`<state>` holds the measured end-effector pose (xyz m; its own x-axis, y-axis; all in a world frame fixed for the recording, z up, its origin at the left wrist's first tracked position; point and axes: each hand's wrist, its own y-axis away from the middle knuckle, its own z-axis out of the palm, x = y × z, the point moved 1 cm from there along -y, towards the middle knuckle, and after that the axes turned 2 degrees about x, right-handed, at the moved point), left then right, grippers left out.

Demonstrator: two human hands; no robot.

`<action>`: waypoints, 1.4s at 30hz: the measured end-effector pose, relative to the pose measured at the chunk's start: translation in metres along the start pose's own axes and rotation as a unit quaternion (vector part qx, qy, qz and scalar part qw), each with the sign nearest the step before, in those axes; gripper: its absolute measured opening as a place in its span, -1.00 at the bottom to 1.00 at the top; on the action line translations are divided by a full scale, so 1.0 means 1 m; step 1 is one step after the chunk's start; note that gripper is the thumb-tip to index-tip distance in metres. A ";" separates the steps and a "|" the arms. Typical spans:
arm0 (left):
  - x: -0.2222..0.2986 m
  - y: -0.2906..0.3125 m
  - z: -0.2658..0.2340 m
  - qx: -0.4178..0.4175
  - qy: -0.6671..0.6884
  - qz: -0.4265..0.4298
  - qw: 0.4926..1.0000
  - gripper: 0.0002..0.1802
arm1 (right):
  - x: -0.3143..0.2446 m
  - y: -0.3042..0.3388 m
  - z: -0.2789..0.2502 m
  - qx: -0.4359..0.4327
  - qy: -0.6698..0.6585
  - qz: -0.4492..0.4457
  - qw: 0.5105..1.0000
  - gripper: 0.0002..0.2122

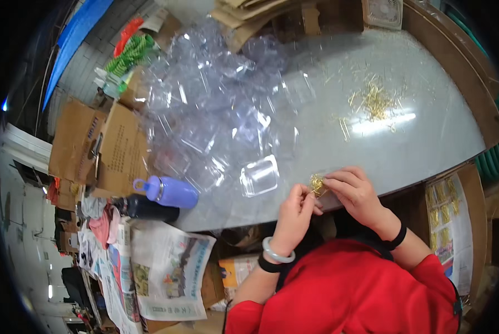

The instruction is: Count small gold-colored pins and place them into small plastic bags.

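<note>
A small bunch of thin gold-coloured pieces (pixel 317 183) is pinched between my two hands at the table's near edge. My left hand (pixel 297 211) grips its lower left side, with thumb and fingers drawn together. From the right, my right hand (pixel 354 190) closes its fingertips on the same bunch. Whether a clear case surrounds the bunch, I cannot tell. Farther off lies a loose pile of similar thin gold pieces (pixel 375 103), too fine to name. An empty clear plastic case (pixel 259 175) rests on the table left of my hands.
A large heap of clear plastic cases (pixel 216 100) covers the grey table's (pixel 338 150) left side. A purple bottle (pixel 174 192) and a black bottle (pixel 149 208) lie near its left edge. Cardboard boxes (pixel 121 150) stand beyond them. At right, an open carton (pixel 472 222) holds packed gold pieces.
</note>
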<state>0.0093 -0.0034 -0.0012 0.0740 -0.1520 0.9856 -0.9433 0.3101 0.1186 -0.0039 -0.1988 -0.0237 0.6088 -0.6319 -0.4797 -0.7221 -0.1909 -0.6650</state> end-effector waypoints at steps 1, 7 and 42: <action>0.005 -0.006 0.002 0.059 -0.117 -0.028 0.991 -0.93 | 0.008 0.000 0.011 0.003 0.005 0.012 1.000 -0.68; -0.008 0.015 0.010 0.181 -0.498 0.212 0.821 -0.62 | -0.004 -0.002 0.006 0.001 0.007 0.032 0.999 -0.69; -0.021 -0.015 0.016 0.005 -0.379 0.311 0.871 -0.47 | -0.003 -0.008 -0.016 0.019 -0.028 0.144 0.989 -0.85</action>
<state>0.0170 -0.0197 -0.0251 -0.6846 -0.5346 0.4955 -0.7273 0.5466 -0.4151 -0.0052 -0.2076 -0.0084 0.3982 -0.6130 -0.6824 -0.8559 0.0194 -0.5168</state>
